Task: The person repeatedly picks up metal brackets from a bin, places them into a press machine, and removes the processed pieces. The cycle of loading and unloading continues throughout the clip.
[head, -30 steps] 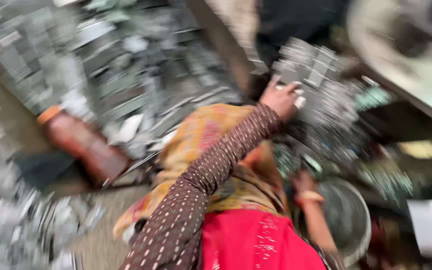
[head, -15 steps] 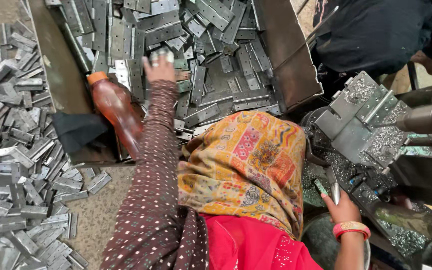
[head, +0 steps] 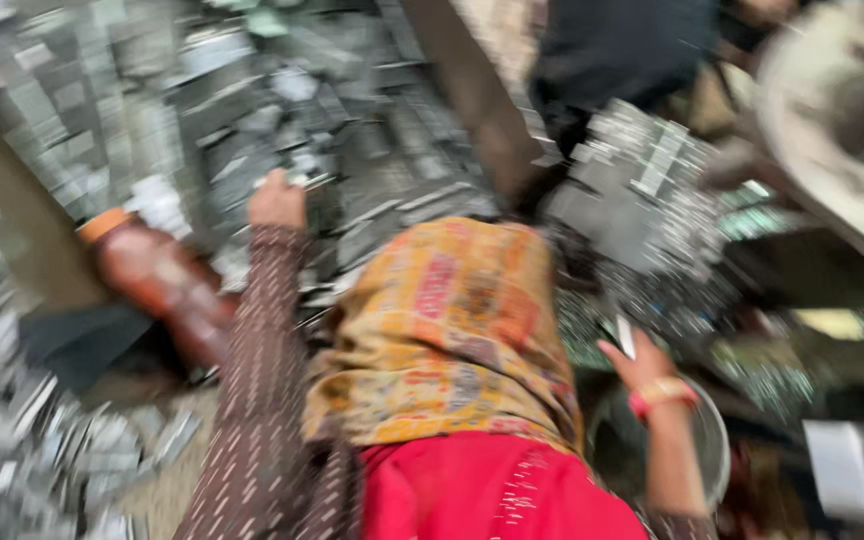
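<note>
The left hand [head: 277, 200] was stretched out at 11 o'clock, fingers curled onto a metal piece [head: 297, 180] atop the heap in the tray [head: 472, 130], so the pick-up looked begun but not finished, though blur hid how firm the grip was. The right hand [head: 642, 365], at 4 o'clock, pinched a small flat plate [head: 626, 336] above a round bowl [head: 717, 450] whose contents could not be made out. A brown bottle [head: 157, 285] lay at 9 o'clock beside the tray, which remained heaped with pieces.

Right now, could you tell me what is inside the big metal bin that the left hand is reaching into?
The bin holds a heap of flat grey metal pieces; the left hand rests on them. Blur hides their exact shape, and the bin's bottom is covered.
</note>
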